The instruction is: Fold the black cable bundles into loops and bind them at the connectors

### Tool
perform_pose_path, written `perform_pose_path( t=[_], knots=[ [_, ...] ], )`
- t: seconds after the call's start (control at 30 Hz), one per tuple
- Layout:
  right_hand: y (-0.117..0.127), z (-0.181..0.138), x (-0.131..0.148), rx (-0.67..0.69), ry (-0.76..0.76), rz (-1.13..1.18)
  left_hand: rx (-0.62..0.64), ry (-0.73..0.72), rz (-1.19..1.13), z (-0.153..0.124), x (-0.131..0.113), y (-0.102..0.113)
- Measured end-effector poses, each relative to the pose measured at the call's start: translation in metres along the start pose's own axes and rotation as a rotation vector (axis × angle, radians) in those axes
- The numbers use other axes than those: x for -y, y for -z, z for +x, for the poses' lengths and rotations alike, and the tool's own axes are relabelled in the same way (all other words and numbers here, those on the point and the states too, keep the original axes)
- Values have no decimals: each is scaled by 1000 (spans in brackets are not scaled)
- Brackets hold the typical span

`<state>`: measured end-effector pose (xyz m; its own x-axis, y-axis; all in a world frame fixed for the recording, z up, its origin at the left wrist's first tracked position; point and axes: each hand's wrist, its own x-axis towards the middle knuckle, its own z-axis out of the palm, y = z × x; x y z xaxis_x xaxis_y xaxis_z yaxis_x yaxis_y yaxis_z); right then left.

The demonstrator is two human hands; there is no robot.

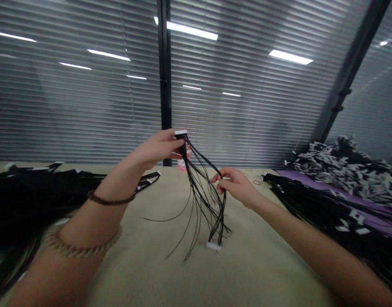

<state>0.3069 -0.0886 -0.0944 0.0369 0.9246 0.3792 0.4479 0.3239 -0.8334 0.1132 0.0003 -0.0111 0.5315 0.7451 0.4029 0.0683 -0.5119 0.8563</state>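
Observation:
My left hand [162, 147] is closed on the upper end of a black wire harness [196, 183], just under its white connector [181, 132]. Thin black wires fan downward from there, several with loose ends spread to the left. My right hand [234, 184] pinches a strand of the same harness between thumb and fingers, to the right of the bundle. Below that hand the wires run down to a second white connector [214, 246], which hangs low over the table. Whether this connector touches the tabletop I cannot tell.
Dark piles of harnesses [33, 200] lie at the left, and more harnesses [327, 213] at the right on a purple sheet [298, 175]. Behind them rises a heap of white connectors [349, 170]. A red-and-white cup [182, 165] and a red rubber band [257, 182] sit on the table [145, 264].

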Motion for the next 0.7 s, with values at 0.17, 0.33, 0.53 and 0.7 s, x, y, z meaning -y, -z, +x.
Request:
perform_pose_path(
  t=[0.17,0.33,0.53,0.7],
  knots=[
    [-6,-1,1,85,-55,186,-368,-38,-51,2,-1,38],
    [-13,-7,3,312,-212,319,-437,-78,-118,-1,-2,53],
    [-21,-11,-12,538,-236,458,-392,-108,-386,5,2,66],
    [-28,-12,-20,497,-240,733,-329,14,-549,5,10,83]
  ],
)
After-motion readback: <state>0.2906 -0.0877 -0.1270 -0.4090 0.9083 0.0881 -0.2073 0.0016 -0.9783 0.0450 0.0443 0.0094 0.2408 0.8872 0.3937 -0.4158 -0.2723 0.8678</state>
